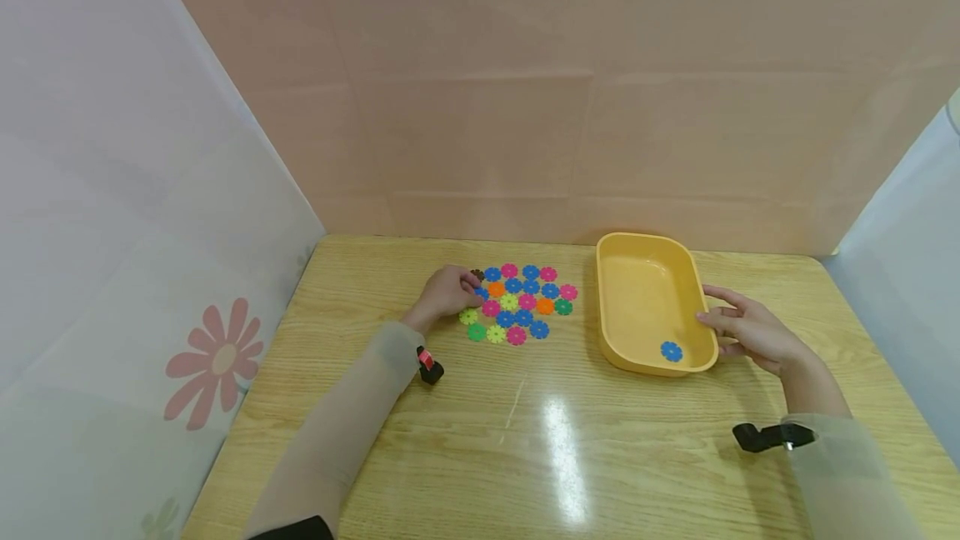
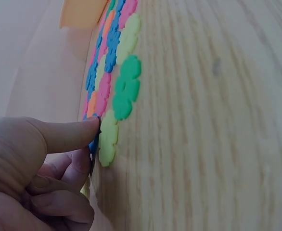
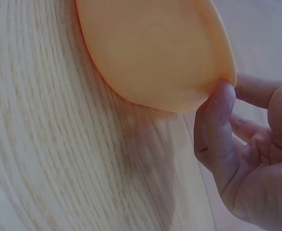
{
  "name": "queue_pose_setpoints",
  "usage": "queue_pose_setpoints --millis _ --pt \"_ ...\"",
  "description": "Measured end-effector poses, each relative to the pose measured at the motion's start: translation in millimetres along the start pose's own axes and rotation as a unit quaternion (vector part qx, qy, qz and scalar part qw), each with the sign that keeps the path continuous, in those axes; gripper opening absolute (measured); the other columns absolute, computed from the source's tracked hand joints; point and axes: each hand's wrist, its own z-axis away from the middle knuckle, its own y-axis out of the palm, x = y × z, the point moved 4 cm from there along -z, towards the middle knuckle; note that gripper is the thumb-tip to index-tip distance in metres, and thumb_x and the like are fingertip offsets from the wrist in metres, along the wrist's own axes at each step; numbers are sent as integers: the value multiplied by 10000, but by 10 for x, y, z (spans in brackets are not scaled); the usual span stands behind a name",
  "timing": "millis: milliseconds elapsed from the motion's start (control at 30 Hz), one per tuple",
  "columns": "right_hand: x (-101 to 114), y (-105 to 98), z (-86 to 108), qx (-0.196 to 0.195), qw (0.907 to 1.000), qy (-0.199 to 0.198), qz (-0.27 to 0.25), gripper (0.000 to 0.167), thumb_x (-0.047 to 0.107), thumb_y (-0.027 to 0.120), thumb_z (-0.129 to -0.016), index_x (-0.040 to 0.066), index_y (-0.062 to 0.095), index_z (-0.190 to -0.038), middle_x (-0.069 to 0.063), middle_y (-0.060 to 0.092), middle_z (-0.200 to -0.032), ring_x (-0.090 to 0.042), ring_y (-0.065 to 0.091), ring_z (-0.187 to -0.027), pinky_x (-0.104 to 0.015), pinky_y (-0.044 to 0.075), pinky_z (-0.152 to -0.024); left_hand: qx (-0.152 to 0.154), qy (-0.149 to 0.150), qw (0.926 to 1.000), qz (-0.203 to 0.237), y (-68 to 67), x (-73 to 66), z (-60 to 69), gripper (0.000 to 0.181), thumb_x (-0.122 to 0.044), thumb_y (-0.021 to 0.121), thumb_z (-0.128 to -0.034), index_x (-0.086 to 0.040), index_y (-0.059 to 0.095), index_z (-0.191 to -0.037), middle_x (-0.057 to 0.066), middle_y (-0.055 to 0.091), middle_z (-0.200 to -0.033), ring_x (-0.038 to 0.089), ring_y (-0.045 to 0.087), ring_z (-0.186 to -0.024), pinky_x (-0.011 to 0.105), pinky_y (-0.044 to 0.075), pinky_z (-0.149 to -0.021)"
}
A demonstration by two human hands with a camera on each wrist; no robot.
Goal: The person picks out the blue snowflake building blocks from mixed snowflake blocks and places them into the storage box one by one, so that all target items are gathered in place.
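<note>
**Desk:** Head view. Who holds what?

**Me:** My left hand (image 1: pixel 446 290), thumb and fingers together on a blue disc (image 1: pixel 481 294), bends over the edge of a spread of flat discs (image 1: pixel 527 302). Most of them lie just right of that hand, with a brown disc (image 1: pixel 477 275) just beyond its fingertips. My right hand (image 1: pixel 753 332) grips the rim of a tray (image 1: pixel 641 290) standing just to its left. Inside, left of that hand and slightly nearer me, lies a second blue disc (image 1: pixel 671 351).

**Desk:** Left wrist view. What makes a good pick here?

**Me:** My thumb presses one side of the blue disc, the fingers curled behind it. A yellow disc (image 2: pixel 108 139) lies right beside the pinch; a green disc (image 2: pixel 127 91) lies farther from the hand. I judge it best to keep the hold on the edge alone and raise the disc straight, so the neighbours are not dragged. Whether it is off the table (image 2: pixel 203 144), I cannot tell.

**Desk:** And the right wrist view?

**Me:** My fingertips clamp the rim from both sides, the tray's outer wall curving away from them; its inside is hidden. A light, even hold should do: squeezing harder could tip or slide it.
</note>
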Motion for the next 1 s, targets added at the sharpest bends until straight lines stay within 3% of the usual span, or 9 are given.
queue_pose_setpoints --millis 433,1000 --pt "15 14 0 -32 10000 28 78 826 213 629 -1063 -15 82 -1638 8 703 -1116 -177 718 -918 -382 622 -691 84 68 9994 -330 35 -51 19 232 -127 795 -931 -72 695 -1133 63 639 -1100 240 581 -1025 380 505 -949" --pt "9 6 -8 2 10000 65 64 825 205 627 -1063 -11 76 -1639 9 709 -1119 -174 721 -938 -392 623 -706 35 658 9977 -180 -7 -37 37 215 -141 807 -926 -99 702 -1109 22 663 -915 209 608 -871 372 504 -812"
